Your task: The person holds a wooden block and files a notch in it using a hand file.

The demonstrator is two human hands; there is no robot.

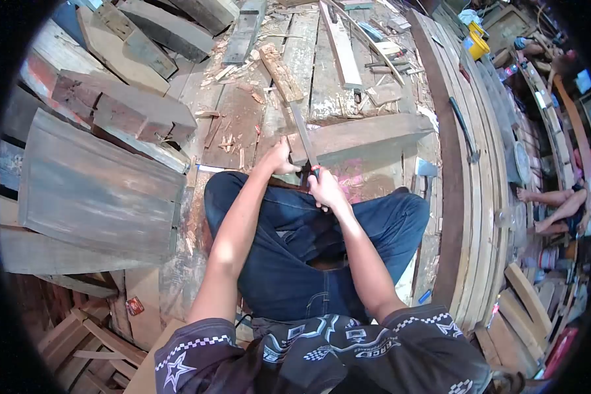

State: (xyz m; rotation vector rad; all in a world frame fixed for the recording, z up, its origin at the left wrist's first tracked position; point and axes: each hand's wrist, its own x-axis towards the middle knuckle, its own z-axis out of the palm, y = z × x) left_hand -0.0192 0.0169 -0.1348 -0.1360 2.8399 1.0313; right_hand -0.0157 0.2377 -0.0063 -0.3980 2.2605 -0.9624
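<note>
My right hand (327, 189) is closed round the red-and-black handle of a handsaw (302, 131). Its long blade points away from me and lies across the left end of a thick wooden beam (374, 136). Just left of the blade, my left hand (277, 158) grips that end of the beam, with its thumb stretched toward the saw. The beam lies crosswise in front of my folded legs. How deep the blade sits in the wood I cannot tell.
Wood offcuts and chips litter the plank floor (302, 39). Large timber pieces (105, 190) stand at left. At right, a hammer-like tool (465, 128) rests on stacked planks (469, 217). Beyond are a yellow bucket (477, 43) and another person's bare legs (555, 205).
</note>
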